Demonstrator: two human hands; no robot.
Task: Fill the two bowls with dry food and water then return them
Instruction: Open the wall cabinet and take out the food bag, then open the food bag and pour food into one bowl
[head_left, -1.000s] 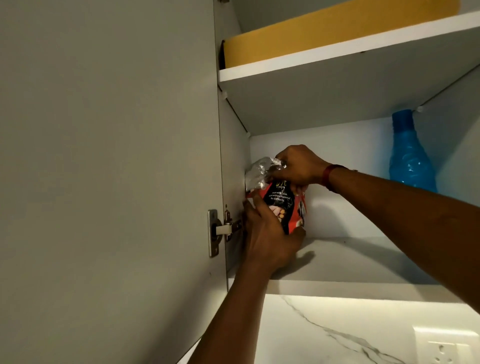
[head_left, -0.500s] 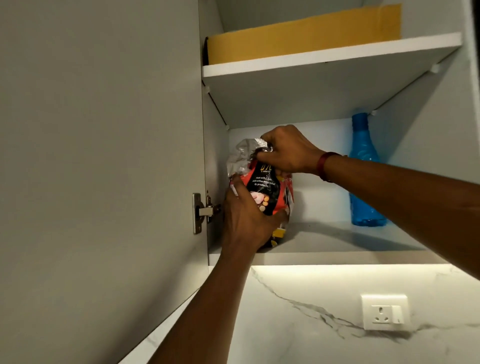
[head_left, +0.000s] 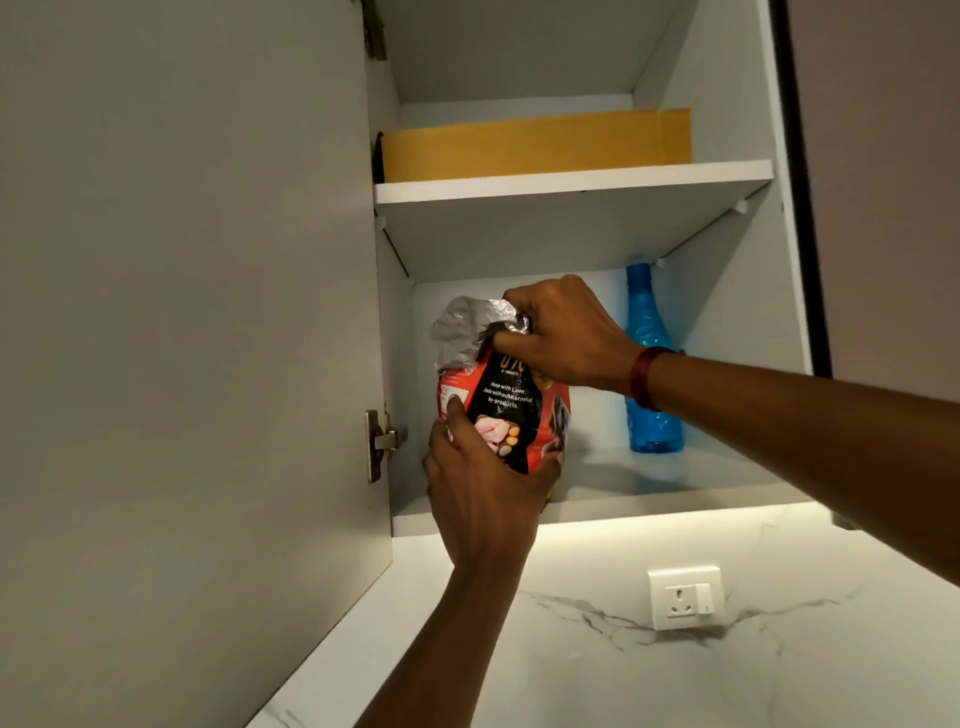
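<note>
Left hand (head_left: 483, 483) wraps the lower half of the food bag (head_left: 511, 402), thumb on its right edge. Right hand (head_left: 566, 338) pinches the crumpled silver top of the bag, fingers curled tight. Bag upright at left end of lower shelf (head_left: 654, 501), beside the open cabinet door (head_left: 182, 312); base hidden, can't tell if it's resting. Wall socket (head_left: 684, 597) below the shelf. Blue bottle (head_left: 653, 431) stands further back right. Yellow box (head_left: 535, 148) on the shelf above.

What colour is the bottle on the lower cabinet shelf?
Translucent blue; the bottle shows best in the head view, right of the food bag.
</note>
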